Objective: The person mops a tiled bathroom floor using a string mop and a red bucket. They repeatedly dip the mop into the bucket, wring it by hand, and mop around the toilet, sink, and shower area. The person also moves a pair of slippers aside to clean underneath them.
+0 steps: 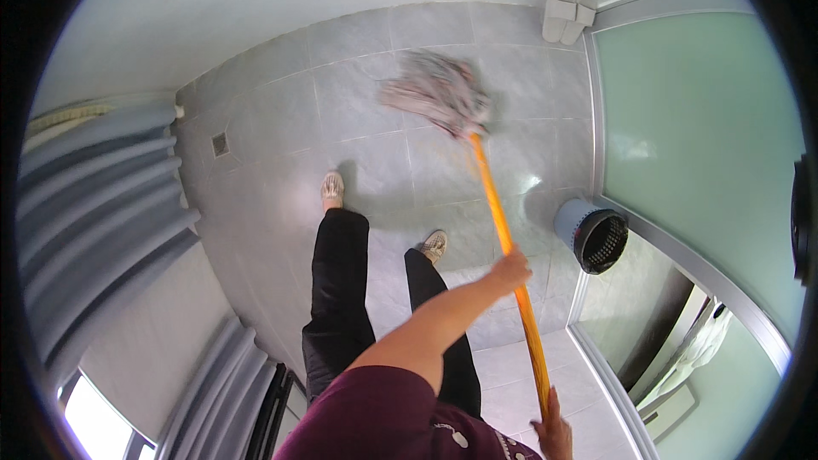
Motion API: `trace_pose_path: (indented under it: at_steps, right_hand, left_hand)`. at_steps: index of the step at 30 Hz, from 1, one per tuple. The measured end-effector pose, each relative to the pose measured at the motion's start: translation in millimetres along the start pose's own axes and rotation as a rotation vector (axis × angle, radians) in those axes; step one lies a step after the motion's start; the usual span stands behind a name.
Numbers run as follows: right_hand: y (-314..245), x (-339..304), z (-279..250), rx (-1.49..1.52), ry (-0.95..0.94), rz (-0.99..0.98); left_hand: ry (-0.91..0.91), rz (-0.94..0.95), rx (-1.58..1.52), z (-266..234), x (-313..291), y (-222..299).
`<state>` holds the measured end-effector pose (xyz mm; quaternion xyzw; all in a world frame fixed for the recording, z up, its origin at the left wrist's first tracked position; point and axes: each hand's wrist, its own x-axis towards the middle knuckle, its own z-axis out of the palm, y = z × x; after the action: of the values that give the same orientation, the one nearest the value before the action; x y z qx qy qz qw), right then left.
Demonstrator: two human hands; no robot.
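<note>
A mop with a long orange-yellow handle [495,201] slants across the tiled floor. Its shaggy grey and reddish head [439,94] is blurred and lies flat on the far tiles. My left arm crosses in front of my body, and my left hand [511,271] is closed round the middle of the handle. Lower down, near the handle's near end, my right hand [555,433] grips it, partly cut off by the bottom edge. My feet, in light patterned shoes [332,186], stand on the floor short of the mop head.
A blue bin with a black lining [601,240] stands at right, against a framed green frosted-glass partition [690,111]. Pale slippers [562,15] lean at the far right corner. To the left are a floor drain [220,144] and grey-blue curtains [98,187]. A white wall closes the far side.
</note>
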<state>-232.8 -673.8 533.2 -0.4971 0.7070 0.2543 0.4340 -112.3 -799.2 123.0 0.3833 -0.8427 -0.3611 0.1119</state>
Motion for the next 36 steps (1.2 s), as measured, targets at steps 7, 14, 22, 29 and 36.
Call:
trace_pose_path:
  at_steps: [7,14,22,29,36]
  right_hand:
    - [21.1,-79.0,-9.9,0.101,-0.125,0.156]
    - [-32.0,-8.2,-2.6,-0.146,-0.248,-0.028]
    - [-290.8,157.7,60.9,-0.583,-0.263,-0.324]
    - [-640.0,185.7,182.5,-0.952,-0.196,-0.771]
    - [-765.6,120.8,247.5,-1.411,-0.381,-0.909]
  left_hand:
    - [-0.082,0.226,-0.213,38.6,-7.6,98.0]
    - [0.187,-0.035,-0.283,-33.7,-125.3,-5.8]
    - [0.273,-0.543,0.008,-146.0,-344.3,-268.5]
    - [0.846,-0.84,0.038,-233.6,-609.5,-445.9]
    - [1.026,-1.153,-0.067,-172.4,-718.4,-368.4]
